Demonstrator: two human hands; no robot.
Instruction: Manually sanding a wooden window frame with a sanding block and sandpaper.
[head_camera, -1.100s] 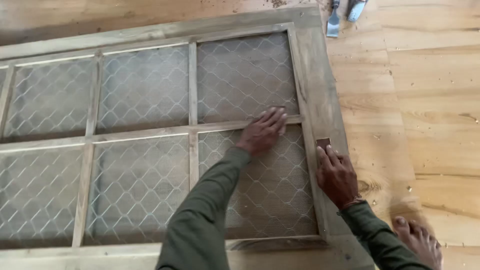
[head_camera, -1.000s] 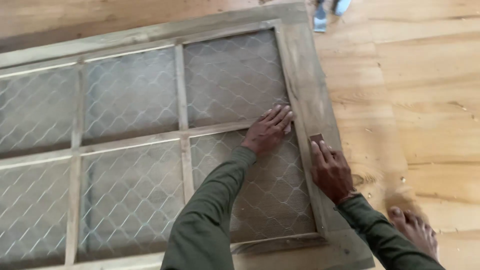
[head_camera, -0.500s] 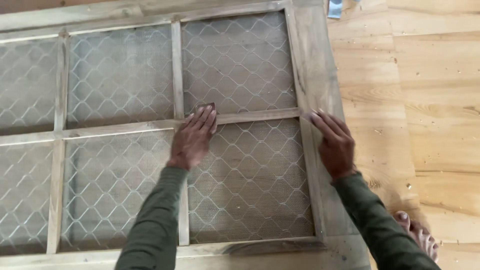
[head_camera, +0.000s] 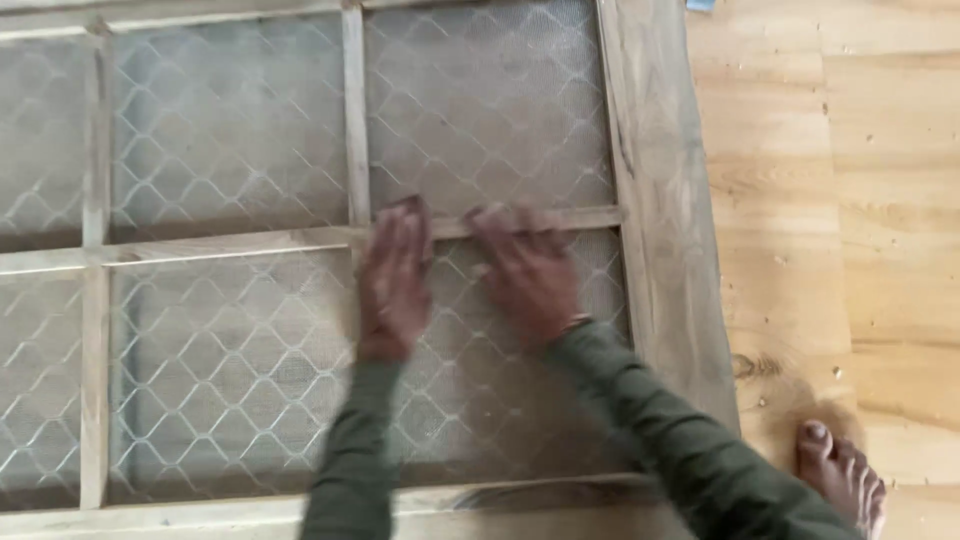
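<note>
Bare foot (head_camera: 842, 478): on the wooden floor (head_camera: 850, 200), right of the frame.
Left hand (head_camera: 395, 275): flat, fingers spread, holding nothing, on the mesh by the crossbar (head_camera: 250, 243).
Right hand (head_camera: 527, 270): blurred, open and flat, just beside it.
Wooden mesh frame (head_camera: 660, 200): lying on the floor, panes stretching leftward.

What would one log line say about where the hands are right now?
left hand: flat on mesh panel | right hand: flat beside it, fingertips at wooden crossbar | wooden frame: lying on plank floor | bare foot: beside frame
</note>
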